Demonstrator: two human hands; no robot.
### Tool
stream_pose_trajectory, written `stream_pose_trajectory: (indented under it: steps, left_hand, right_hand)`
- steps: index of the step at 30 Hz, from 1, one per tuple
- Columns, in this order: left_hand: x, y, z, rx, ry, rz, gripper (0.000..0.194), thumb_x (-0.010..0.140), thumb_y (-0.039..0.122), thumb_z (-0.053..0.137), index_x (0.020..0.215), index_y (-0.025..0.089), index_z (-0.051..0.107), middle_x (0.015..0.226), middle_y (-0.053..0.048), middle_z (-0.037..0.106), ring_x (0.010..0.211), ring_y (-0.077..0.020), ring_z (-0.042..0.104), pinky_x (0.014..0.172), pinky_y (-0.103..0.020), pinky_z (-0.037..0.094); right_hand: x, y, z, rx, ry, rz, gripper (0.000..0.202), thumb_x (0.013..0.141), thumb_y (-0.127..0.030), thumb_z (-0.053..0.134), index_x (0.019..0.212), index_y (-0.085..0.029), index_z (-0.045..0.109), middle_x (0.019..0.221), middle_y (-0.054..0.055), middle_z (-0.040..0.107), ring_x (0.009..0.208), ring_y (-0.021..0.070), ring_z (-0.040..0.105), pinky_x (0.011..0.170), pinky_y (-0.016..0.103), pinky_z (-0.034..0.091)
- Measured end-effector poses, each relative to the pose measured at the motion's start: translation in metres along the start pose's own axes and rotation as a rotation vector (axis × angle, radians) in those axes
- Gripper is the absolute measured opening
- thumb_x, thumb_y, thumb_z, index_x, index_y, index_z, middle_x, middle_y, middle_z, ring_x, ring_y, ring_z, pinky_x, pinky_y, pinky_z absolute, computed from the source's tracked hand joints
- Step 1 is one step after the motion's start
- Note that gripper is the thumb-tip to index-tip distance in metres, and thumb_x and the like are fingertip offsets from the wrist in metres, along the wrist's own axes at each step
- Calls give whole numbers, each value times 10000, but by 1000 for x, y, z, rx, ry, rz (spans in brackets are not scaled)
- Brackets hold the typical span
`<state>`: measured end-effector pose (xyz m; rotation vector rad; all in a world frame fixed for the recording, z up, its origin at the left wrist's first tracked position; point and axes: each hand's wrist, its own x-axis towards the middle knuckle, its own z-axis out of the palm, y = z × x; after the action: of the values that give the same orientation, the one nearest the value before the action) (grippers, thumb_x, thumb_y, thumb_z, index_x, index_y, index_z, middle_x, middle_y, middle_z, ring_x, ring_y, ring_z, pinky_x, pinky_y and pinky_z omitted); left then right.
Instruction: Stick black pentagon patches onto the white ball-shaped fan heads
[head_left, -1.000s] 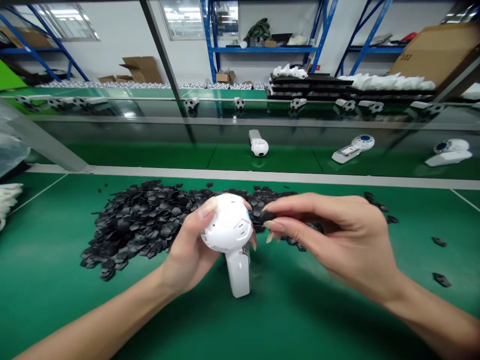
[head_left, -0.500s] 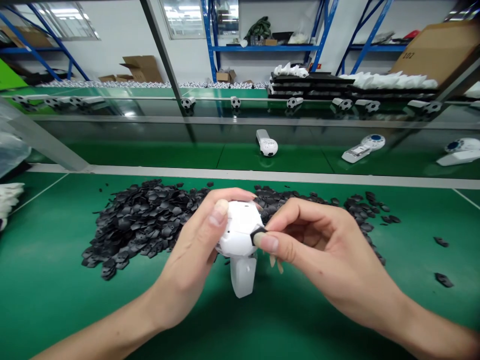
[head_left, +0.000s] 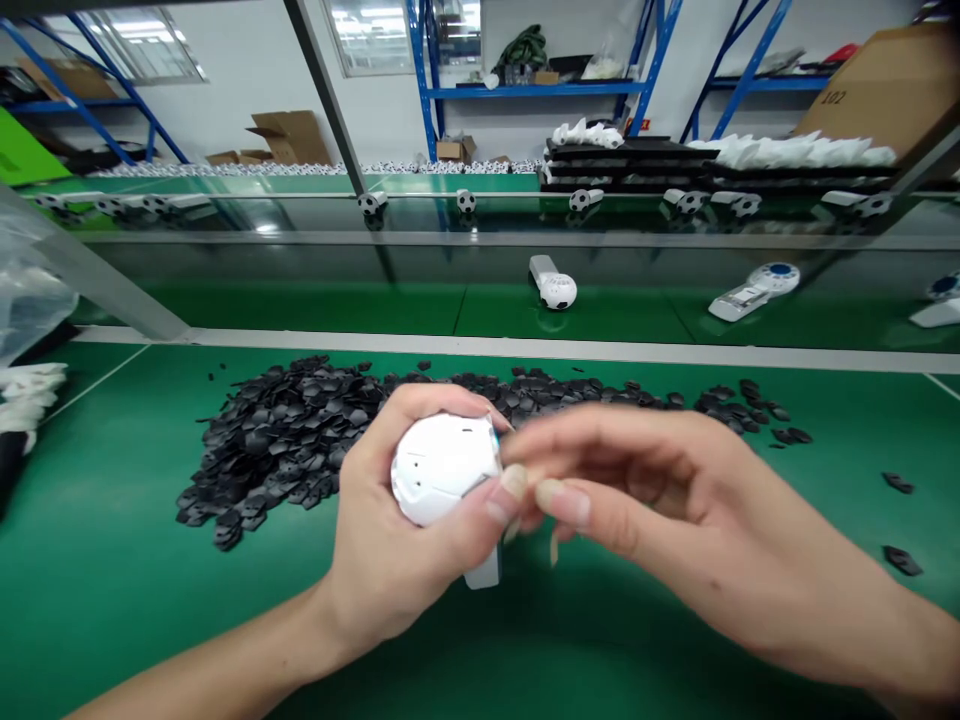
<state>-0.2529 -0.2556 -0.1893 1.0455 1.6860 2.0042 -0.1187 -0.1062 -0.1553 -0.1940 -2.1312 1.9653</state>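
Note:
My left hand (head_left: 405, 530) is wrapped around a white plastic device with a round head (head_left: 442, 470) and a short handle (head_left: 484, 570) pointing down towards me. The thumb lies across the head's right side and covers part of it. Small slots and holes mark the white face. Right beside the head is my right hand (head_left: 645, 510), its fingers blurred by motion. Its thumb and forefinger are apart, and I see nothing between them. Behind both hands spreads a pile of small black angular plastic pieces (head_left: 292, 430).
Single black pieces (head_left: 900, 560) lie at the right. Beyond the pale table edge (head_left: 525, 347), a green conveyor belt (head_left: 337, 305) carries white devices (head_left: 555, 285). Farther back are stacked black trays with white parts (head_left: 622, 160). A metal post (head_left: 112, 280) stands at the left.
The black piece that my right thumb and forefinger pinched against the head is out of sight. My left thumb has swung to the head's right side, and the device has turned and shifted left.

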Motion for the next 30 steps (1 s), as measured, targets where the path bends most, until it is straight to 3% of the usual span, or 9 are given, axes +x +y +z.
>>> stream_pose_trajectory:
  steps: [3, 6, 8, 13, 19, 22, 25, 27, 30]
  left_hand:
    - [0, -1, 2, -29, -33, 31, 293, 804, 345, 927, 987, 267, 711, 962, -18, 764, 636, -168, 688, 550, -283, 554]
    - [1, 2, 6, -72, -124, -4, 317, 776, 310, 924, 978, 247, 688, 968, -41, 748, 655, -188, 683, 563, -306, 551]
    - [1, 5, 8, -84, -160, -35, 311, 764, 280, 915, 961, 239, 677, 1014, -64, 752, 705, -210, 681, 589, -326, 551]
    - [-1, 6, 7, -60, -162, 89, 241, 790, 186, 865, 964, 276, 725, 900, 1, 722, 649, -169, 628, 567, -295, 499]
    - [-1, -1, 1, -41, -224, 77, 315, 802, 208, 881, 1044, 314, 710, 888, 11, 746, 578, -145, 630, 534, -266, 541]
    - [1, -3, -4, -9, -255, 125, 310, 830, 252, 880, 1077, 320, 705, 886, 0, 762, 628, -180, 689, 567, -284, 583]
    - [3, -5, -12, 28, -231, 132, 259, 871, 340, 862, 1080, 313, 712, 1008, -41, 758, 763, -246, 751, 619, -344, 644]
    - [3, -5, -16, 45, -211, 104, 252, 881, 373, 850, 1084, 318, 710, 1041, -50, 740, 767, -258, 753, 606, -370, 659]
    - [4, -7, -22, 49, -178, 89, 282, 850, 398, 872, 1067, 324, 709, 1002, -41, 740, 741, -261, 751, 592, -383, 664]
  right_hand:
    - [7, 8, -7, -18, 19, -22, 558, 841, -241, 900, 1359, -339, 718, 1412, 6, 705, 1290, 216, 700, 991, 243, 639]
    - [14, 15, -3, 92, -189, 63, 900, 761, -269, 974, 1554, -385, 564, 1563, 12, 596, 1395, 251, 634, 1103, 325, 600]
    - [16, 17, 3, 165, -255, 101, 937, 707, -245, 1003, 1536, -365, 582, 1472, 18, 660, 1320, 252, 679, 1066, 326, 615]
    - [14, 18, 10, 186, -195, 75, 780, 670, -181, 1008, 1376, -309, 700, 1373, 6, 705, 1298, 250, 680, 1063, 313, 604]
    - [11, 23, 6, 94, -194, 31, 1023, 699, -325, 1023, 1598, -291, 536, 1539, 62, 616, 1327, 254, 663, 1114, 344, 579]
    - [10, 12, -7, -154, -193, -76, 826, 768, -376, 985, 1512, -318, 630, 1484, 28, 662, 1295, 248, 681, 1106, 347, 584]
    - [3, 6, -32, -527, 68, -130, 416, 933, -374, 843, 1328, -282, 753, 1301, 30, 763, 1152, 233, 744, 1017, 328, 605]
    - [-6, 11, -48, -802, 230, -56, 190, 990, -330, 757, 1152, -243, 806, 1119, 42, 812, 976, 231, 774, 868, 317, 606]
    - [-19, 32, -60, -1080, 175, 105, 122, 1012, -253, 698, 1035, -234, 817, 1029, 38, 826, 870, 227, 775, 760, 310, 553]
